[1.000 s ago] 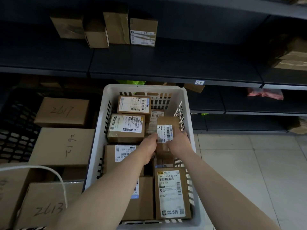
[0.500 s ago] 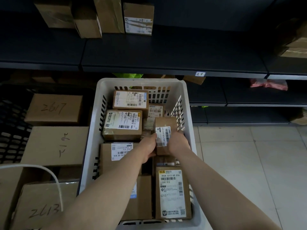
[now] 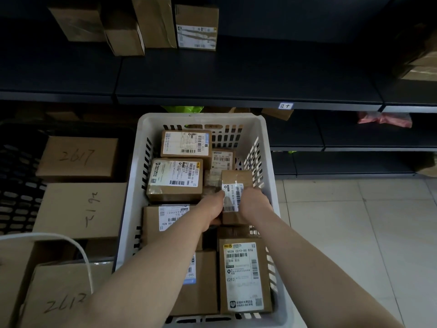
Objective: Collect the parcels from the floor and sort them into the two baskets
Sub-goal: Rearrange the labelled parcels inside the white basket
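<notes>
Gripping the small parcel (image 3: 236, 183) from either side, left hand (image 3: 211, 210) and right hand (image 3: 254, 204) clamp it above the white basket (image 3: 142, 176); it looks light and stiff, its taped faces possibly slick, edges the safest hold.

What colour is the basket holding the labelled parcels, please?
White basket, with slotted sides; clearest in the head view.

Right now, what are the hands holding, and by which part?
Both hands, left and right, hold one small brown cardboard parcel by its opposite long sides, near its lower end, over the white plastic basket.
</notes>
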Motion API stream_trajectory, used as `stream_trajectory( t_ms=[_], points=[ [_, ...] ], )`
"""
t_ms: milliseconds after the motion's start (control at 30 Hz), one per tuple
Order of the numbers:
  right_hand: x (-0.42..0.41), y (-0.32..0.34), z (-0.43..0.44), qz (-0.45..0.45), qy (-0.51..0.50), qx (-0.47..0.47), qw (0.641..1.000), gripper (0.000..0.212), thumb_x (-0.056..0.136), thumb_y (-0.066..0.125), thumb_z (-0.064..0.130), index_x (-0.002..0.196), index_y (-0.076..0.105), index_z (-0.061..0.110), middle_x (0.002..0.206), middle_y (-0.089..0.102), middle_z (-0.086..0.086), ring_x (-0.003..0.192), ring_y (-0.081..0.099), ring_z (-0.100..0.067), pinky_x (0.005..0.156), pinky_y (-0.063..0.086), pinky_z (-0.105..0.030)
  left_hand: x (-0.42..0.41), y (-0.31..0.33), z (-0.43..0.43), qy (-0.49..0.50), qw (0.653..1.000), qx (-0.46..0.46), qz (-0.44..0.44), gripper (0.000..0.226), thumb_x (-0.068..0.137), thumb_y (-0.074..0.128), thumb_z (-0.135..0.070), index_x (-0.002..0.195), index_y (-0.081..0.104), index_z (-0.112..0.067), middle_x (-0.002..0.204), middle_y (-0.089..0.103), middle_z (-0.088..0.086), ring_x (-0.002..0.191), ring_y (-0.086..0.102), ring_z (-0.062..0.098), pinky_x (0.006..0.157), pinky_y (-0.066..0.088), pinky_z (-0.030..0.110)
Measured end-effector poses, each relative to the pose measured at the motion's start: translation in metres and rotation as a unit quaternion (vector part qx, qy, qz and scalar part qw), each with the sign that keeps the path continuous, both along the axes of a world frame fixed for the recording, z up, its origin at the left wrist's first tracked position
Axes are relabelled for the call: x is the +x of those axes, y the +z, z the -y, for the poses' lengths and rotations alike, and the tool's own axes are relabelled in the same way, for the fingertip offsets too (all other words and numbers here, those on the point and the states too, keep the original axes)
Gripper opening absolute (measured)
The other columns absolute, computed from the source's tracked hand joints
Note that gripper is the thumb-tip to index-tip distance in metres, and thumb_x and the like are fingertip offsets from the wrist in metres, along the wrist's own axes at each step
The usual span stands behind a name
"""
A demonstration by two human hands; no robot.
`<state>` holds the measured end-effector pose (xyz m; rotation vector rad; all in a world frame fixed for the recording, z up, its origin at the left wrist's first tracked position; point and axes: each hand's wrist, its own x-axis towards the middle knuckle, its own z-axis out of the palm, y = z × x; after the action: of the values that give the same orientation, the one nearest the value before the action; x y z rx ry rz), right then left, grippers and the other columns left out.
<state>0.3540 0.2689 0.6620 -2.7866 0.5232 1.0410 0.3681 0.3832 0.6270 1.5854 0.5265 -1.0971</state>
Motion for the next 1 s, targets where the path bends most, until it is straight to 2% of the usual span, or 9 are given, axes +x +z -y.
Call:
stream_trajectory(
  t_ms=[100, 233, 333, 467, 567, 633, 833, 933, 1000],
  points=[
    [0.000, 0.002, 0.001, -0.002, 0.038, -0.008, 0.999, 0.046, 0.095, 0.046, 0.000, 0.141, 0.038, -0.003, 0.142, 0.043, -0.021, 0.130, 0.046, -0.035, 0.097, 0.052, -0.041, -0.001, 0.002, 0.001, -0.005, 1.000, 0.003, -0.008, 0.041, 0.102, 0.031, -0.043, 0.125, 0.059, -0.024, 0.115, 0.066, 0.000, 0.110, 0.058, 0.020, 0.103, 0.044, 0.041],
    [0.001, 0.001, 0.003, -0.010, 0.073, -0.015, 0.997, 0.038, 0.098, 0.044, 0.004, 0.136, 0.048, -0.001, 0.137, 0.049, -0.018, 0.123, 0.053, -0.033, 0.097, 0.051, -0.038, -0.002, 0.006, 0.001, 0.007, 1.000, 0.000, -0.017, 0.038, 0.103, 0.032, -0.041, 0.122, 0.059, -0.024, 0.112, 0.063, 0.000, 0.109, 0.057, 0.020, 0.101, 0.045, 0.039],
    [0.001, 0.000, 0.002, -0.021, 0.056, 0.011, 0.998, 0.040, 0.096, 0.045, 0.006, 0.135, 0.048, -0.001, 0.134, 0.051, -0.019, 0.122, 0.053, -0.035, 0.096, 0.050, -0.038, -0.002, 0.010, 0.001, 0.022, 0.999, -0.011, -0.026, 0.034, 0.104, 0.031, -0.038, 0.115, 0.061, -0.023, 0.110, 0.064, 0.002, 0.101, 0.058, 0.020, 0.094, 0.048, 0.036],
    [-0.002, -0.005, 0.001, -0.023, 0.015, 0.040, 0.999, 0.051, 0.091, 0.052, 0.009, 0.138, 0.039, -0.002, 0.134, 0.051, -0.022, 0.121, 0.052, -0.035, 0.093, 0.051, -0.038, -0.006, 0.010, 0.000, 0.039, 0.998, -0.023, -0.044, 0.035, 0.102, 0.036, -0.033, 0.120, 0.063, -0.020, 0.113, 0.067, 0.002, 0.095, 0.060, 0.017, 0.075, 0.049, 0.032],
    [-0.006, 0.001, 0.006, 0.010, -0.019, 0.063, 0.998, 0.034, 0.096, 0.046, 0.008, 0.128, 0.049, -0.003, 0.125, 0.056, -0.021, 0.114, 0.057, -0.035, 0.086, 0.047, -0.034, -0.009, 0.006, -0.004, 0.045, 0.997, -0.023, -0.056, 0.032, 0.101, 0.041, -0.029, 0.119, 0.064, -0.019, 0.109, 0.069, 0.003, 0.098, 0.062, 0.020, 0.085, 0.050, 0.036],
    [-0.007, 0.002, 0.009, 0.027, -0.040, 0.076, 0.996, 0.032, 0.098, 0.042, 0.006, 0.128, 0.049, -0.003, 0.124, 0.056, -0.023, 0.115, 0.056, -0.037, 0.088, 0.045, -0.037, -0.012, 0.008, -0.005, 0.052, 0.997, -0.018, -0.057, 0.030, 0.101, 0.042, -0.027, 0.121, 0.063, -0.018, 0.112, 0.068, 0.003, 0.100, 0.061, 0.021, 0.090, 0.049, 0.038],
    [-0.007, -0.004, 0.005, 0.002, -0.027, 0.075, 0.997, 0.048, 0.091, 0.055, 0.005, 0.136, 0.039, 0.003, 0.126, 0.059, -0.015, 0.113, 0.061, -0.030, 0.092, 0.054, -0.038, -0.016, 0.011, -0.003, 0.060, 0.997, -0.007, -0.039, 0.029, 0.102, 0.042, -0.021, 0.126, 0.058, -0.015, 0.121, 0.063, 0.005, 0.105, 0.057, 0.023, 0.096, 0.046, 0.039],
    [-0.008, -0.006, 0.004, -0.008, -0.024, 0.063, 0.998, 0.056, 0.088, 0.059, 0.007, 0.138, 0.035, 0.003, 0.124, 0.060, -0.015, 0.111, 0.061, -0.029, 0.080, 0.052, -0.031, -0.017, 0.013, -0.002, 0.057, 0.998, -0.006, -0.031, 0.027, 0.102, 0.042, -0.021, 0.122, 0.059, -0.015, 0.115, 0.063, 0.002, 0.104, 0.057, 0.021, 0.097, 0.046, 0.038],
    [-0.008, -0.007, 0.004, -0.002, -0.027, 0.063, 0.998, 0.053, 0.088, 0.059, 0.006, 0.136, 0.036, 0.002, 0.124, 0.060, -0.015, 0.112, 0.061, -0.029, 0.076, 0.049, -0.031, -0.018, 0.010, -0.002, 0.056, 0.998, -0.009, -0.029, 0.030, 0.101, 0.043, -0.022, 0.124, 0.060, -0.013, 0.119, 0.066, 0.002, 0.108, 0.059, 0.022, 0.101, 0.046, 0.042]
  ],
)
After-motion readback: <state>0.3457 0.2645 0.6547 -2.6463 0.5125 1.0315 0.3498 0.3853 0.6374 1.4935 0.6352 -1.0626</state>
